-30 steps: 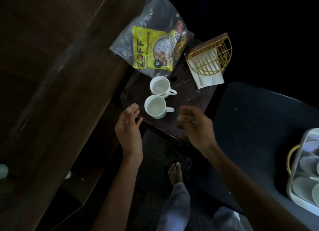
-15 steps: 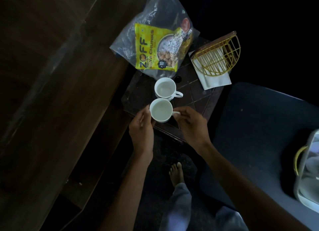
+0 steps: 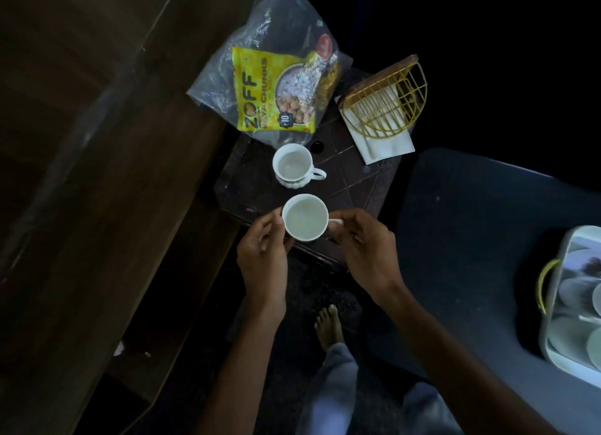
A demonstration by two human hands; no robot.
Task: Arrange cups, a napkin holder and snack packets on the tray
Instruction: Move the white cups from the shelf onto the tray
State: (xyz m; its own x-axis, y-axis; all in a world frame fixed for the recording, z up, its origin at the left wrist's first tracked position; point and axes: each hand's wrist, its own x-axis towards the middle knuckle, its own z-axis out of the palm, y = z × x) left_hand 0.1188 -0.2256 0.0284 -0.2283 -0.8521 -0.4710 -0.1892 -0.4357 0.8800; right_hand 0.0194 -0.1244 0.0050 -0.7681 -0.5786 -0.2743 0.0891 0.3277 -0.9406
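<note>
Two cups in play, so roughly mid-task by the look of it. Already parked on the dark tray point(image 3: 351, 181): ribbed cup point(image 3: 291, 165), upright, handle out to the right. Beyond the ribbed cup and slightly left: yellow snack packet point(image 3: 276, 93) inside a clear plastic bag point(image 3: 260, 44), spilling past the tray's far edge, so probably needs pulling in. Beyond the ribbed cup and off to the right: gold wire napkin holder point(image 3: 387, 99) with a white napkin point(image 3: 387, 147) poking out underneath, perched at the tray's far right corner. Hard to call any of that properly arranged yet.

Plain cup point(image 3: 305, 218) on the body side of the ribbed cup, close but clear of it, right over the tray's near edge. Left hand point(image 3: 263, 249) curled against the plain cup's left wall; right hand point(image 3: 361, 242) pinching the handle. Can't tell whether resting on the tray or lifted a touch.

Versus a second back: both hands loose and empty either side of the plain cup then, now clamped on. Plain cup nearly touching the ribbed cup back then, now with a visible gap, so either pulled toward the body or raised. Ribbed cup, packet, holder: same spots.

Left to do, guessing: set the plain cup down neatly, get the packet fully aboard, straighten the holder.
</note>
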